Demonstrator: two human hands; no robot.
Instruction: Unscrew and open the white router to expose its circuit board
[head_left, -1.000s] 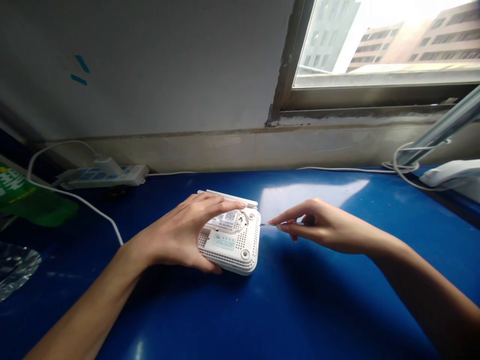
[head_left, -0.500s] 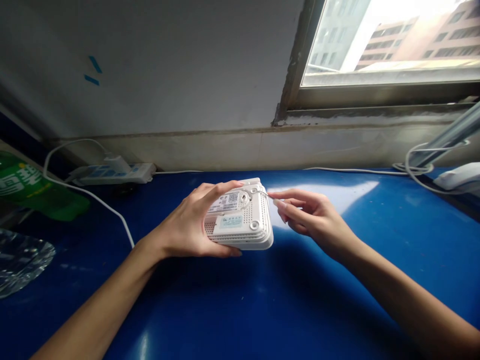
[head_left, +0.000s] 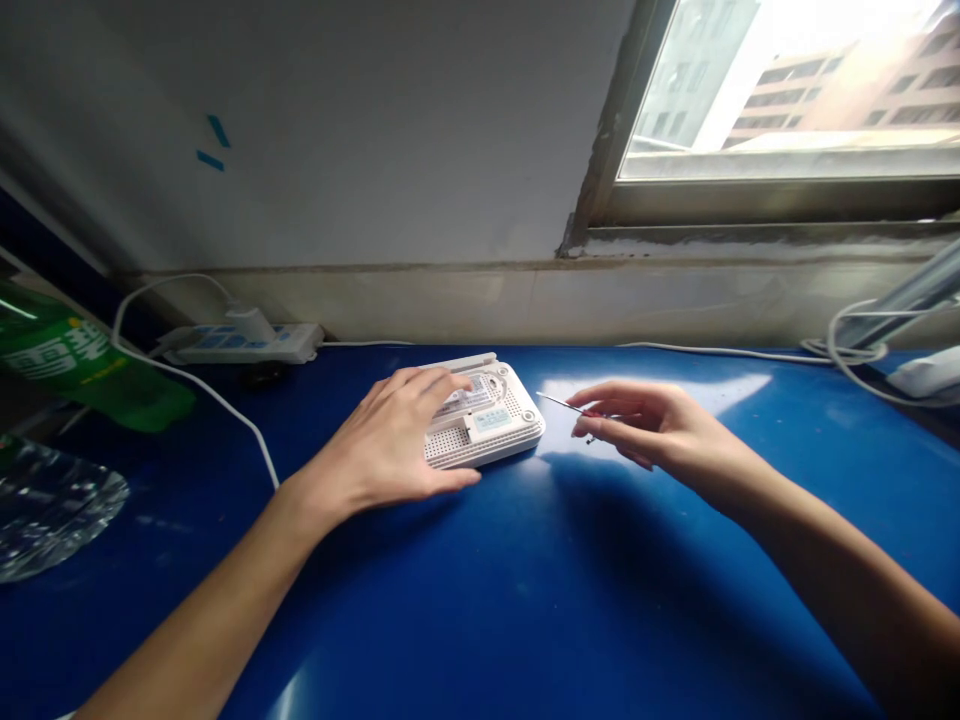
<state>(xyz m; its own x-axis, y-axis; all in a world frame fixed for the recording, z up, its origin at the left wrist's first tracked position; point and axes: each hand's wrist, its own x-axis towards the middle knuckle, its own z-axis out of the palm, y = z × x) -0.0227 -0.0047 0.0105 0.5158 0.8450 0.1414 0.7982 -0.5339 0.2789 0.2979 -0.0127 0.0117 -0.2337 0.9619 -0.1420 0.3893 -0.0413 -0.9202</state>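
A white router [head_left: 501,432] lies underside up on the blue table, its vent holes, labels and round feet showing. My left hand [head_left: 394,435] rests over its left part with the fingers spread; the thumb sticks out along the near side, and the palm hides that end. Right of the router, my right hand [head_left: 649,425] pinches a small screwdriver [head_left: 559,402]. Its thin metal shaft points left, the tip just off the router's right corner. A bit of red shows between the fingers, which cover most of the handle.
At the left lie a green bottle [head_left: 90,365] and a clear plastic bottle [head_left: 56,510]. Behind them is a white power strip [head_left: 289,343] with a plug, its white cable [head_left: 202,400] running toward my left forearm. More cable [head_left: 847,350] coils by a metal post at the right.
The router has gone from raised and tilted in my left hand down to the table. My left fingers have loosened. My right hand has drawn the screwdriver rightward, away from the router.
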